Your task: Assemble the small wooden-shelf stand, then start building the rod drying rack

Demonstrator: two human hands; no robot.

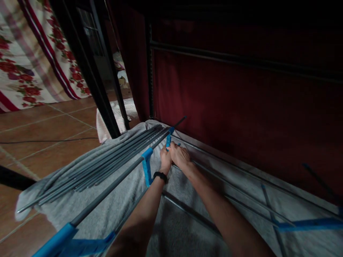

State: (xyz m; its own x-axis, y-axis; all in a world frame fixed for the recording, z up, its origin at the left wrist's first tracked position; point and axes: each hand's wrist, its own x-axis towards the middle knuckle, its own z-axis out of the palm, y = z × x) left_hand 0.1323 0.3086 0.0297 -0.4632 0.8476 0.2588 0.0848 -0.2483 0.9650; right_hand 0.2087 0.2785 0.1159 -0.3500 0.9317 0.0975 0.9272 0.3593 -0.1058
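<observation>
My left hand [165, 159], with a black band [160, 176] at its wrist, and my right hand [180, 155] are together at the far end of a rack frame of grey metal tubes. Both are closed round the lower part of a blue plastic connector [168, 140], whose top sits on a long grey tube [118, 179]. My fingers hide the joint between them. Nearer to me, a second blue connector [147, 167] hangs from the same tube. Thinner rods [225, 180] run from near my hands towards the right.
Several loose grey tubes [107, 157] lie in a bundle on the grey blanket [99, 200] at left. Larger blue end pieces are at the lower left [88, 246] and right [311, 224]. Black metal posts [91, 71] and a dark red curtain [227, 107] stand around.
</observation>
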